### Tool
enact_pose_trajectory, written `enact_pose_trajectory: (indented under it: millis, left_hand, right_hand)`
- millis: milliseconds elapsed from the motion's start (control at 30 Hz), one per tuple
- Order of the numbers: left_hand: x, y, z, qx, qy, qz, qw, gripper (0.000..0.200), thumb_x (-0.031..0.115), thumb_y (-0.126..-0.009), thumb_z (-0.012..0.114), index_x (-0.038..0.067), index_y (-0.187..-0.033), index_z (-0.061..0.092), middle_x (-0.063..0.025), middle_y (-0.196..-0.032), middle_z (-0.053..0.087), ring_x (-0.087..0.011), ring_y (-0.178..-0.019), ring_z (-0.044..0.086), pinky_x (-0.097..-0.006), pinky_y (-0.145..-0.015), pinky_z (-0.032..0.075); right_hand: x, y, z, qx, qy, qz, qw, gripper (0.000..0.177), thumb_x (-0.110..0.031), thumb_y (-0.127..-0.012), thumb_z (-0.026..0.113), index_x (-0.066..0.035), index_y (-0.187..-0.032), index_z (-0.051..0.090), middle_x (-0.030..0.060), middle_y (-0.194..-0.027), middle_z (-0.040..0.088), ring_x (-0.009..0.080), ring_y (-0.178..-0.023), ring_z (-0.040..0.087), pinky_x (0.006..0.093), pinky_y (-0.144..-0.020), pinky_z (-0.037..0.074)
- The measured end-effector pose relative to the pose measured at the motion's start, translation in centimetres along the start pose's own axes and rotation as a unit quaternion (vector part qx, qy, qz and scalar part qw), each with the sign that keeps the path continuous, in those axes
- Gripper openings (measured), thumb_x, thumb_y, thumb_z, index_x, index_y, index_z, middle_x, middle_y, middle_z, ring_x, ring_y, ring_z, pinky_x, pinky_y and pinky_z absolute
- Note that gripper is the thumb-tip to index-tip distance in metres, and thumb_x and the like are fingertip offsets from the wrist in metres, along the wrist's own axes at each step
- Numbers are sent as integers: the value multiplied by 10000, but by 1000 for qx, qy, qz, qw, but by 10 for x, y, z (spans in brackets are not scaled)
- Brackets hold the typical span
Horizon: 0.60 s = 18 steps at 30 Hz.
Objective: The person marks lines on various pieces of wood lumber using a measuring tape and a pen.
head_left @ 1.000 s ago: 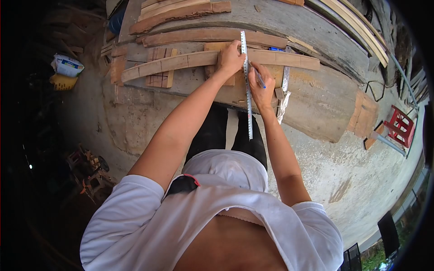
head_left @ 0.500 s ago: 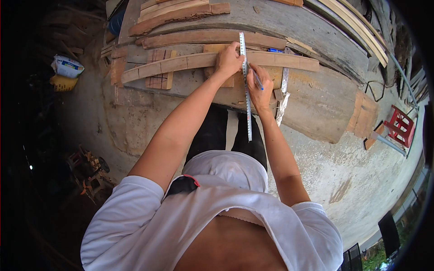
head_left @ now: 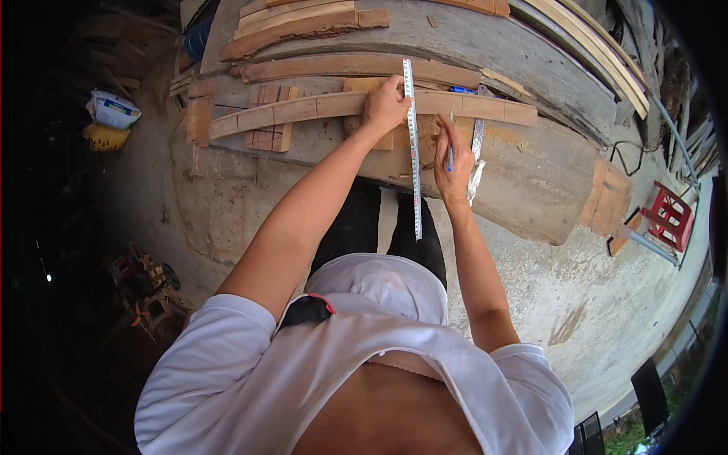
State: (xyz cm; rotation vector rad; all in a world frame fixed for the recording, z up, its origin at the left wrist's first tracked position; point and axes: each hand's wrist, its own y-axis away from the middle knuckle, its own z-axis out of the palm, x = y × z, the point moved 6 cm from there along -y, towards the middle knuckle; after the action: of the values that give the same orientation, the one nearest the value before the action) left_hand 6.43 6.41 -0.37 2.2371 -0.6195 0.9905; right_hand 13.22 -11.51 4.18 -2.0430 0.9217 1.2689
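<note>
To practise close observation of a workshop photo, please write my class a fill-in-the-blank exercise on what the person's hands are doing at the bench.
1. The left hand presses a steel ruler across a curved ____ strip.
2. The right hand holds a pen whose colour is ____.
3. The stool at the far right of the floor is ____.

Missing words: wooden; blue; red.

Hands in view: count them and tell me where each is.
2. The left hand presses the steel ruler onto the curved wooden strip on the workbench; the right hand holds a pen just right of the ruler. None seem hidden.
</note>
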Motion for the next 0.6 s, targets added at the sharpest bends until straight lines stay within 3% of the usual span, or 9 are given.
enact_pose_trajectory:
  millis: [33, 67, 133, 167, 233, 267, 333, 367, 600]
  left_hand:
    - [-1, 2, 0, -1, 4, 3, 1000, 402, 37, -873, 674, -14, -1252, 549, -76, -716, 660, -164, -586, 691, -295, -497, 582]
    - [-1, 3, 1, 0, 4, 3, 1000, 402, 37, -873, 674, -14, -1252, 549, -76, -716, 660, -164, -586, 691, -295, -497, 582]
    - [0, 3, -1, -11, 29, -4, 999, 414, 36, -872, 675, -17, -1260, 542, -77, -712, 654, -156, -582, 686, -290, -491, 579]
    - [1, 3, -1, -10, 15, 1, 1000, 421, 33, -872, 673, -22, -1266, 534, -79, -710, 652, -152, -582, 686, -283, -487, 577]
    - [-1, 1, -1, 10, 9, 10, 1000, 404, 41, -854, 691, -12, -1231, 557, -77, -688, 662, -157, -573, 689, -291, -489, 565]
    - [1, 3, -1, 15, 2, 12, 1000, 397, 45, -846, 698, -7, -1217, 566, -78, -681, 668, -159, -571, 690, -295, -491, 561]
    - [-2, 3, -2, 29, -19, 29, 999, 392, 58, -835, 711, 0, -1199, 576, -77, -677, 680, -161, -566, 690, -302, -509, 559]
    - [-3, 3, -2, 31, -47, 42, 997, 392, 62, -836, 713, -1, -1198, 575, -74, -677, 681, -160, -567, 690, -301, -516, 560]
    - [-24, 17, -46, 38, -35, 27, 998, 432, 68, -873, 688, -21, -1273, 548, -79, -724, 667, -166, -620, 703, -301, -512, 589]
  right_hand:
    - [-6, -10, -7, -51, 49, 23, 997, 298, -108, -920, 617, -60, -1212, 643, 178, -1004, 694, 344, -979, 667, 427, -846, 517]
    - [2, -20, -12, -52, 49, 22, 997, 298, -108, -920, 617, -60, -1212, 643, 178, -1004, 694, 344, -979, 667, 427, -846, 517]
    - [-4, -47, -9, -59, 196, -203, 958, 410, -146, -885, 669, -108, -1288, 606, 154, -1124, 670, 324, -1136, 600, 464, -983, 455]
    - [4, -55, -14, -59, 190, -207, 958, 410, -146, -885, 669, -108, -1288, 606, 154, -1124, 670, 324, -1136, 600, 464, -983, 455]
    - [19, -67, -11, -126, 301, -239, 914, 546, -166, -823, 721, -136, -1343, 558, 131, -1211, 628, 327, -1211, 532, 508, -1079, 370]
    - [24, -72, -12, -127, 297, -244, 914, 546, -166, -823, 721, -136, -1343, 558, 131, -1211, 628, 327, -1211, 532, 508, -1079, 370]
    - [41, -77, -7, -235, 297, -193, 905, 631, -151, -769, 750, -133, -1360, 528, 116, -1192, 620, 338, -1170, 551, 530, -1093, 356]
    - [43, -79, -5, -249, 245, -205, 914, 601, -121, -737, 766, -109, -1303, 566, 130, -1142, 628, 345, -1144, 559, 501, -1085, 364]
    - [1, -52, 26, -236, 137, -187, 944, 504, -97, -709, 771, -63, -1189, 620, 155, -1029, 641, 359, -1064, 576, 482, -1045, 392]
